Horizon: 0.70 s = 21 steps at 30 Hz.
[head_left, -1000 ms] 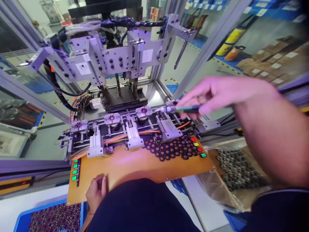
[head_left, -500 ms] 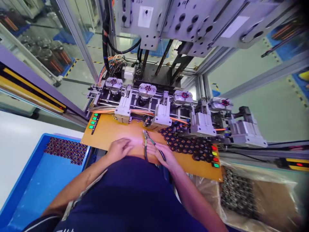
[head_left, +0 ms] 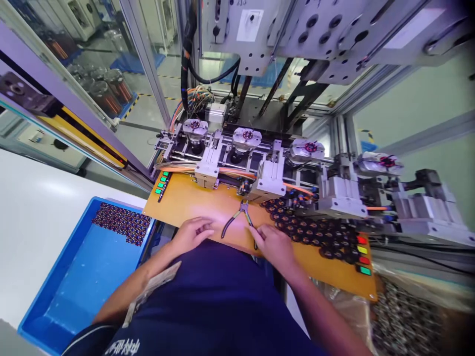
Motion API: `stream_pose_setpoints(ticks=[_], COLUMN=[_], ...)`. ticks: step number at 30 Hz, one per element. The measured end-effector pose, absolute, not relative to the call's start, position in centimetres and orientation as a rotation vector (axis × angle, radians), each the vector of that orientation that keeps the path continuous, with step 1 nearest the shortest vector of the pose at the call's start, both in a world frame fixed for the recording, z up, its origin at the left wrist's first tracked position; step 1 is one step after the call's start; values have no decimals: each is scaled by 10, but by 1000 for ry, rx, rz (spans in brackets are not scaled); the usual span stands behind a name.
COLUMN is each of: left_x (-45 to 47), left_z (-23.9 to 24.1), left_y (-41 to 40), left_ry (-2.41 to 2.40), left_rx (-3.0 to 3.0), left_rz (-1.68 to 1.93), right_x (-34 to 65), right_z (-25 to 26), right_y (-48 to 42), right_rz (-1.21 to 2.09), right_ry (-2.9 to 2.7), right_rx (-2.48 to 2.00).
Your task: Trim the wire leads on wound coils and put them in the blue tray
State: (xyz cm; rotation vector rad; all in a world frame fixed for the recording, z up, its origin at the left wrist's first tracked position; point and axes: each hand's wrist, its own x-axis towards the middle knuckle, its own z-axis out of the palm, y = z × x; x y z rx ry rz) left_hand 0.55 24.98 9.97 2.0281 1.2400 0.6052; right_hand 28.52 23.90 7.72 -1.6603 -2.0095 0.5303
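Note:
Cutting pliers [head_left: 244, 209] with dark handles lie over the orange work board [head_left: 193, 198], jaws pointing away from me and handles spread apart. My right hand [head_left: 273, 244] is closed at the right handle, thumb and fingertips against it; the palm side is hidden. To the left, my left hand [head_left: 193, 235] hovers by the board's near edge. Its fingers are loosely bent, the thumb stands apart, and nothing shows between them. Rows of dark round wound parts [head_left: 309, 228] lie on the board to the right of the pliers.
Behind the board runs a machine with several metal fixtures [head_left: 247, 141], each bearing a small reddish ring part. A blue tray [head_left: 79, 282] with small parts stands at left. Lit buttons [head_left: 362, 250] sit at the board's right end. Metal plates [head_left: 315, 29] hang overhead.
The pliers' handles have spread wide, and the left handle has come out of my right hand, which now grips only the right one. The view has shifted left.

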Motion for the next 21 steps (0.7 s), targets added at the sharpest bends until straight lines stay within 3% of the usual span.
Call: stream_pose_setpoints(ticks=[5, 10, 15, 21], left_x=[-56, -92, -68, -39], left_z=[143, 214, 254, 248], left_y=[267, 361, 461, 496], left_ry=[1510, 1616, 1556, 1556], left_rx=[2161, 2422, 2623, 2720], left_rz=[759, 726, 534, 282], right_x=[304, 311, 274, 243], right_z=[152, 239, 267, 258], right_y=[258, 337, 439, 478], right_rz=[350, -248, 1, 131], right_ry=[-2298, -2626, -2694, -2759], right_rx=[-1310, -1061, -1307, -1217])
